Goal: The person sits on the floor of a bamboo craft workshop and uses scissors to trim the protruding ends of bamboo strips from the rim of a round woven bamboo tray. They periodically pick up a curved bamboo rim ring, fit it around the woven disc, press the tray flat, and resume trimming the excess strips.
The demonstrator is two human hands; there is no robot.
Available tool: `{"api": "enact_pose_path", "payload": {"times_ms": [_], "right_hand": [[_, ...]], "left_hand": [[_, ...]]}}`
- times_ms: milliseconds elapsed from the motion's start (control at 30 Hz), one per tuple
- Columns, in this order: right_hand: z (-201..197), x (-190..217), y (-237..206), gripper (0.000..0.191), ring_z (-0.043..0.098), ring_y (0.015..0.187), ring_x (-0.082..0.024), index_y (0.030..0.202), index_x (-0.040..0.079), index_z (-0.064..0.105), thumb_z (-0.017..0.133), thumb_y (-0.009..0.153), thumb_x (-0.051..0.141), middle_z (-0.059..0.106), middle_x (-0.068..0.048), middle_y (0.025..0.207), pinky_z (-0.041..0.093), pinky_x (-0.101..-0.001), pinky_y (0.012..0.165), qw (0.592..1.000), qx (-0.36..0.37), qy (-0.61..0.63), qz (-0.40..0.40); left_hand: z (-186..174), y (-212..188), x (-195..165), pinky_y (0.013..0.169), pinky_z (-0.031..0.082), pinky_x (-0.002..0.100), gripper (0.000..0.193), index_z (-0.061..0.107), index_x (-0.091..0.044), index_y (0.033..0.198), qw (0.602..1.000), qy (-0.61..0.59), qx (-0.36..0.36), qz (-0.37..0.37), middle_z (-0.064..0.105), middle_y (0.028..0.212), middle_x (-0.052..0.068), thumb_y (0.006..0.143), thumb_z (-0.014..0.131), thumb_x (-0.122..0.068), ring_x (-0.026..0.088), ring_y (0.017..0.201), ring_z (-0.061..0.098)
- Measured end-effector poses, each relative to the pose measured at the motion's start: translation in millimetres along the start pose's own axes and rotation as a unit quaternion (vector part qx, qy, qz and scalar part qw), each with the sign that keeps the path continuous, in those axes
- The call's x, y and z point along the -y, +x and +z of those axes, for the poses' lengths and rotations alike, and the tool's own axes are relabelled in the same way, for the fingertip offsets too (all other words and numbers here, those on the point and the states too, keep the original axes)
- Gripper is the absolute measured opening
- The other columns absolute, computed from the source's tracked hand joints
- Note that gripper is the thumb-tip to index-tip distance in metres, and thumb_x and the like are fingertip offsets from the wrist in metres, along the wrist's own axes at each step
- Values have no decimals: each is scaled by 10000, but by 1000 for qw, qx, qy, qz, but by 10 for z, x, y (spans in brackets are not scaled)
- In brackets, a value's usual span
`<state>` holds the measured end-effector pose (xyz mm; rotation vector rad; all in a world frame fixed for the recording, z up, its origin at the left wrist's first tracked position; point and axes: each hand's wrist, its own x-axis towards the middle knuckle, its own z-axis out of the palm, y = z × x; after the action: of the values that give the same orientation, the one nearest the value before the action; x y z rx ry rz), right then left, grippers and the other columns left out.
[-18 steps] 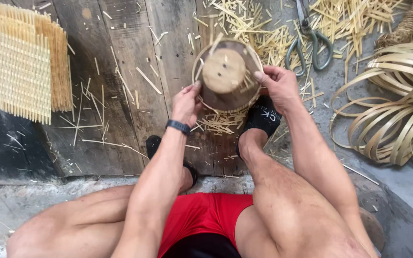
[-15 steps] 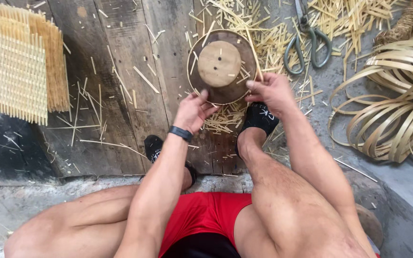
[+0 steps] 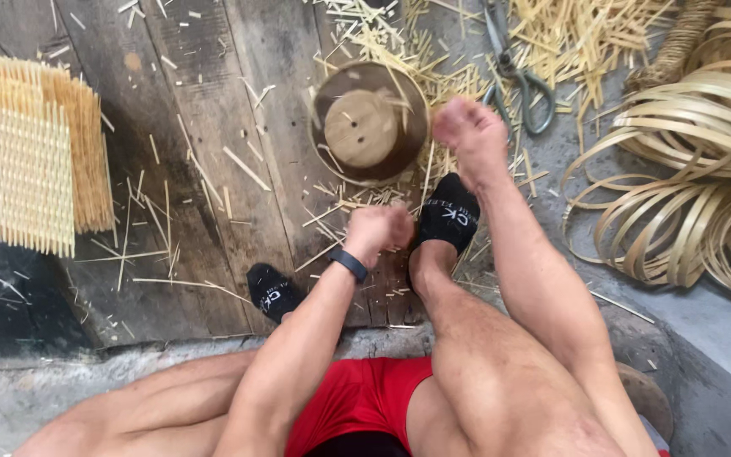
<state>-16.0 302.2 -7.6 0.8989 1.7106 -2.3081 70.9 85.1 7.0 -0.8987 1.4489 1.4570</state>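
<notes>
Left hand (image 3: 378, 227) is closed in a loose, blurred fist just below the round wooden mould (image 3: 370, 123); whether its grip pinches a strip, I cannot tell. Right hand (image 3: 467, 135), fingers curled, sits just right of the mould and seems empty. Best to draw any strip taut against the mould's rim, both hands pulling evenly.

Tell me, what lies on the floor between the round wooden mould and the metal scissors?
In the head view, loose pale bamboo slivers litter the boards between the round wooden mould and the metal scissors; the right hand hovers there too.
</notes>
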Motion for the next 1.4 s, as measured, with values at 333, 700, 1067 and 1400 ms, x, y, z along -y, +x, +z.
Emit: {"api": "enact_pose_path", "payload": {"times_ms": [333,700,1067,1400], "right_hand": [[-990,112,311,699,630,965,-350,1221,-8,519,926,695,207,608,-214,1098,529,-463,869,781,-71,-611,-104],[-681,478,-347,512,597,774,-288,901,8,602,804,875,478,586,-123,825,512,-483,762,779,25,-626,29],[-465,253,-248,448,637,832,-318,946,19,626,734,903,451,599,-147,907,534,-464,714,656,58,-720,-220],[-740,179,37,483,516,1043,-356,1066,-74,649,840,820,295,546,-245,1125,420,-484,901,695,-101,-708,-78]], "left_hand": [[-362,37,-1629,1203,214,524,1115,266,-379,1617,288,801,-105,514,171,1674,130,679,829,-158,360,1518,150],[-301,-163,-1176,920,457,566,1127,385,-240,1536,633,554,-269,469,468,1181,200,643,892,-705,373,1111,471],[-101,-435,-944,905,465,536,1036,524,-202,1463,673,506,-269,468,488,1171,177,625,866,-706,376,1069,478],[-547,529,-1351,979,500,435,506,753,-121,1217,836,320,-231,382,703,1119,178,1047,564,-559,308,1064,647]]}}
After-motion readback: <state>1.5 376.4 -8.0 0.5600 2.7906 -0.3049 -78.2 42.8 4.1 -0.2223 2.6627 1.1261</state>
